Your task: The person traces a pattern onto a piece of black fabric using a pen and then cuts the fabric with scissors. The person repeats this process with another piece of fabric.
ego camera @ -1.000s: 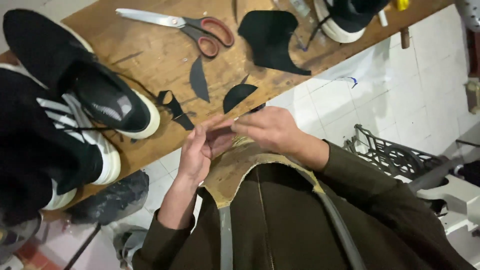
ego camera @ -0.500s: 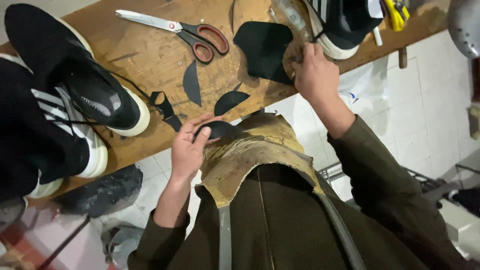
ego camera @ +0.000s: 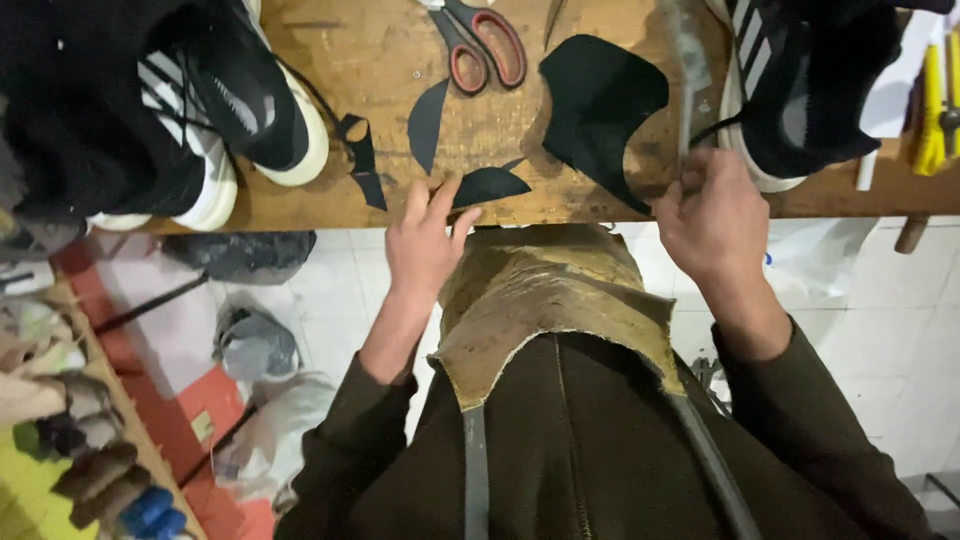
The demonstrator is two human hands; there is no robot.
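The left hand (ego camera: 425,245) is pressing its fingertips on a small black cutout (ego camera: 490,186) at the wooden surface (ego camera: 380,60) edge, while the right hand (ego camera: 712,215) is pinching a thin metal tool (ego camera: 684,95) beside a larger black piece (ego camera: 600,105) and red-handled scissors (ego camera: 480,45).

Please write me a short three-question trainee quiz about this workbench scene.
1. True or false: the left hand touches a small black cut piece at the bench edge.
2. What does the right hand grip?
A. the scissors
B. a thin metal tool
C. a shoe
3. What colour are the scissors' handles?

Key: 1 true; 2 B; 3 red.
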